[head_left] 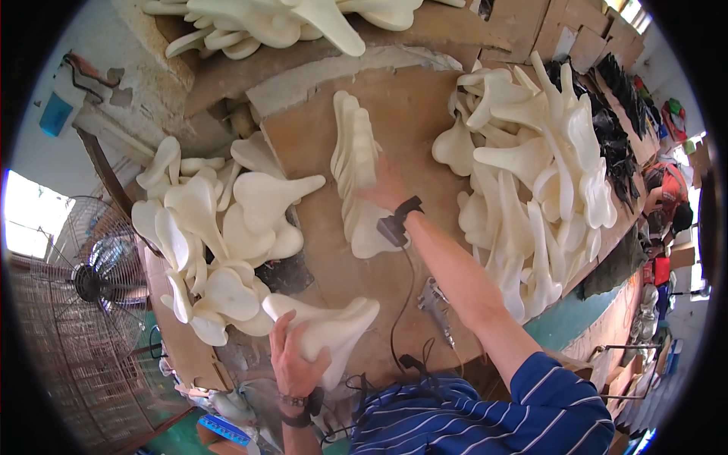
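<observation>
The left hand (292, 364) grips a small stack of cream foam saddle pads (326, 322) at the near edge of the table (409, 114), fingers curled over the wide end, so the hand is closed around the stack. The narrow tips of these pads point to the right and rest on the brown table top.

The right hand (387, 188) reaches forward across the table and lies against a row of cream pads (356, 167) standing on edge in the middle of the board. Its fingers are partly hidden behind the row, so I cannot tell whether they are spread or pinching. A black band with a small box (396, 224) sits on this wrist, and a thin black cable (402, 303) runs from it back toward the striped blue sleeve (531, 402).

To the left lies a loose heap of the same pads (212, 243); to the right, a larger pile (531, 174) stacked high. More pads (288, 23) sit on a shelf at the far side. A wire fan (91, 280) stands at the left, below the table. Black pieces (614, 129) lie behind the right pile.
</observation>
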Tool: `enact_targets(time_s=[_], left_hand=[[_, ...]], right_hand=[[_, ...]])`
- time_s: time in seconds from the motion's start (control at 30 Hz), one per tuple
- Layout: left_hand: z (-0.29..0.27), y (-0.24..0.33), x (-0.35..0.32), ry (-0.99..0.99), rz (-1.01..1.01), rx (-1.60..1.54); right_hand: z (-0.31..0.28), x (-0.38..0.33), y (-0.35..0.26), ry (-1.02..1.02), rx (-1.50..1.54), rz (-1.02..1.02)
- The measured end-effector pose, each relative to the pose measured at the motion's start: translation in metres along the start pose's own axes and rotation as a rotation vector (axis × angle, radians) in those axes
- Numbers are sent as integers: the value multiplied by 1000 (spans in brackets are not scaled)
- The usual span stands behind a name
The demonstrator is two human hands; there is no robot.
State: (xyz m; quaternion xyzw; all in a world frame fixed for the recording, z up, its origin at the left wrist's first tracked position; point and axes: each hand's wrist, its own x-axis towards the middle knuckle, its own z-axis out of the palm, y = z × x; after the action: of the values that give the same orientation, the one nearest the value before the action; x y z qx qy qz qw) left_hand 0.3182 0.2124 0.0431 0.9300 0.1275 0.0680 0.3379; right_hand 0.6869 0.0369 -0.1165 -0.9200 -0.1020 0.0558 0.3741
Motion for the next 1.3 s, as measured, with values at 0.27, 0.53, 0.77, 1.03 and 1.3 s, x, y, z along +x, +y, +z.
enact_targets(time_s=[0.27, 0.53, 0.77, 1.03, 1.3], left_hand=[[-3, -21, 16, 208, -216, -597], [96, -76, 6, -88, -397, -1198], [98, 0, 33, -559, -561, -1299], [99, 6, 53, -646, -184, -873], [138, 12, 97, -854, -84, -1146]], right_hand=[[-57, -181, 33, -308, 937, 270], [-92, -251, -48, -370, 1331, -95], [-126, -255, -87, -162, 968, 85], [-95, -270, -78, -19, 415, -25], [-85, -256, -34, -135, 582, 40]])
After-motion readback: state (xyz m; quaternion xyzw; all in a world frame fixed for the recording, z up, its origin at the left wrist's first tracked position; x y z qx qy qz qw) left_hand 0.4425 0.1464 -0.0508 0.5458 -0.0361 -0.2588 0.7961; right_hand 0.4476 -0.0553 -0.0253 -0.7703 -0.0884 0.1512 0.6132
